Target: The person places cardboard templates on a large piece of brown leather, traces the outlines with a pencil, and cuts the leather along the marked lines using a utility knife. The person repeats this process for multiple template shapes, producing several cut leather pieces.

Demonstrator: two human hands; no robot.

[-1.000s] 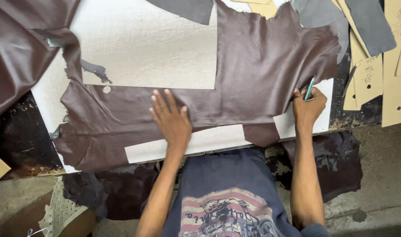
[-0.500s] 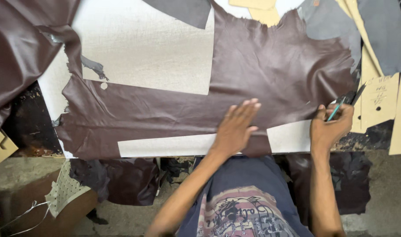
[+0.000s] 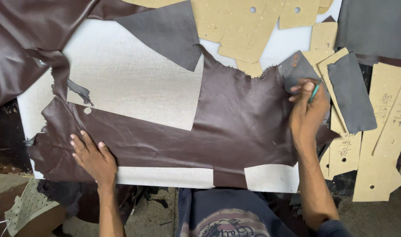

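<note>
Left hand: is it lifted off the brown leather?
No, the left hand lies flat, fingers spread, on the brown leather.

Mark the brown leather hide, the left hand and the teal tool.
brown leather hide [image 3: 244,118], head view, on its wide middle.
left hand [image 3: 93,156], head view, back of hand.
teal tool [image 3: 314,93], head view, on its shaft.

I see a white cutting board [image 3: 134,87] on a dark table [image 3: 7,145]. Below its near edge lies a dirty grey floor [image 3: 376,219].

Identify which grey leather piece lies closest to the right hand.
The small grey piece at the right hand, touching its fingertips; the grey piece on the cardboard patterns lies further right.
</note>
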